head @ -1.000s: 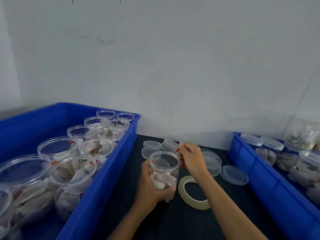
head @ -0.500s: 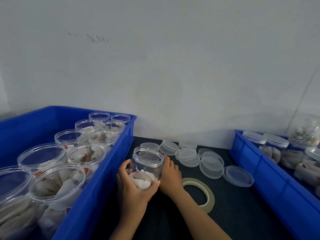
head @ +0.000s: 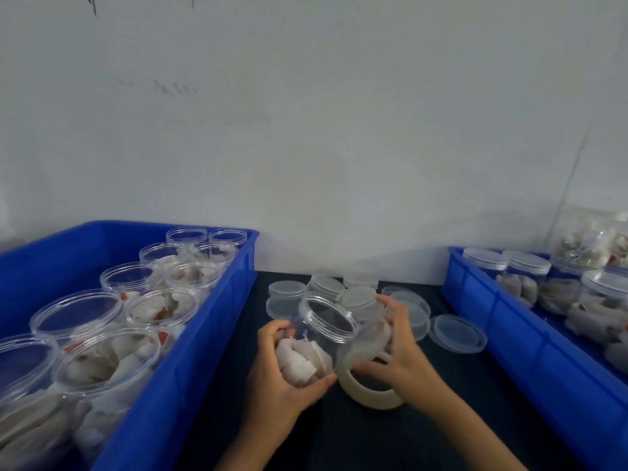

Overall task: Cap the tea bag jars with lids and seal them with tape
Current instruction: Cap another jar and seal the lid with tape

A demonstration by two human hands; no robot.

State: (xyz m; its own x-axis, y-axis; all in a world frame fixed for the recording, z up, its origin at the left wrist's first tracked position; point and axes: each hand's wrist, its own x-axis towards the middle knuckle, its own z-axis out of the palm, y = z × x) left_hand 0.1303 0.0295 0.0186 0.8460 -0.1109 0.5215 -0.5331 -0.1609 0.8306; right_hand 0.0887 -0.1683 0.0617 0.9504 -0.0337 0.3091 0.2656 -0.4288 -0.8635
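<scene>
I hold a clear, uncapped jar point(head: 323, 338) of white tea bags between both hands, tilted with its mouth toward the upper right. My left hand point(head: 282, 379) grips its left side and bottom. My right hand point(head: 397, 348) curls round its right side. A roll of clear tape point(head: 370, 390) lies on the dark table just under the jar and my right hand. Loose translucent lids point(head: 457, 333) lie scattered behind and to the right of the jar.
A blue crate point(head: 190, 362) on the left holds several open jars of tea bags. A second blue crate point(head: 530, 338) on the right holds several capped jars. A white wall stands close behind the dark table point(head: 356, 443).
The jar was upright with my right hand above its mouth; then both hands took it, and now it is tilted and shifted right, over the tape roll.
</scene>
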